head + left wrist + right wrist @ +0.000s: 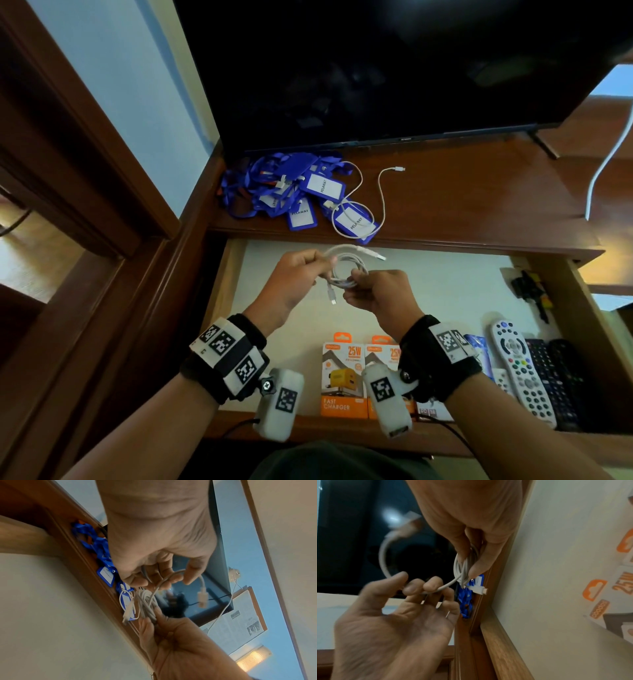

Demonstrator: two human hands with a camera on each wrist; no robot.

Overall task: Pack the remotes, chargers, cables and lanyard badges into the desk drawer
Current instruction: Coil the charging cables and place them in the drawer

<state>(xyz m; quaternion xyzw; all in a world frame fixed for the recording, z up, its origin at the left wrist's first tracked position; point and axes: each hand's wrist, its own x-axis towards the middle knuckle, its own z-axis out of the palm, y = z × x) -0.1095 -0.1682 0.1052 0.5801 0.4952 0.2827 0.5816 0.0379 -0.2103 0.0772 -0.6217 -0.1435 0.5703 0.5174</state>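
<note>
Over the open drawer (445, 294), my right hand (380, 294) pinches the coiled white cable (346, 270) while my left hand (294, 274) grips its loose end; light, springy, so I hold the bunched loops.

Head view looks down over the open drawer (445, 284); both wrist views look closely along the hands, sharing the coiled cable (145, 601).

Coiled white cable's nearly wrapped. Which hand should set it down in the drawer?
Probably the right hand: it pinches the gathered loops of the white cable, so the coil stays together. The left hand only holds the loose tail end. The open drawer lies directly below both.
</note>
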